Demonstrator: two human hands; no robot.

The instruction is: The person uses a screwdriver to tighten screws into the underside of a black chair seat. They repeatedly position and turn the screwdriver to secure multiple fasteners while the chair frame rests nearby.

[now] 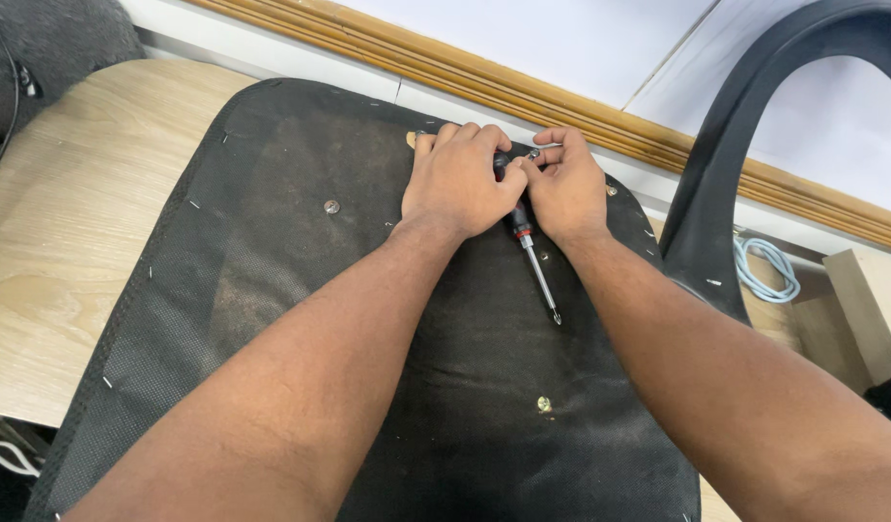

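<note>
Black-handled screwdriver (529, 246) lies between both hands, its long axis running from far-left to near-right, tip pointing near-right. Left hand (458, 181) curls over the handle; right hand (567, 187) pinches a small screw (533, 154). Beneath is a black fabric seat underside (272, 290) on a pale wooden table (69, 222), white wall (523, 29) beyond.

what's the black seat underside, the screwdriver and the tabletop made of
Seat underside: thin black non-woven fabric, by its matte dotted weave and the staples along its edge. Screwdriver: shiny metal shaft; the dark handle with a red collar looks like plastic or rubber. Tabletop: pale wood grain, probably laminate.
</note>
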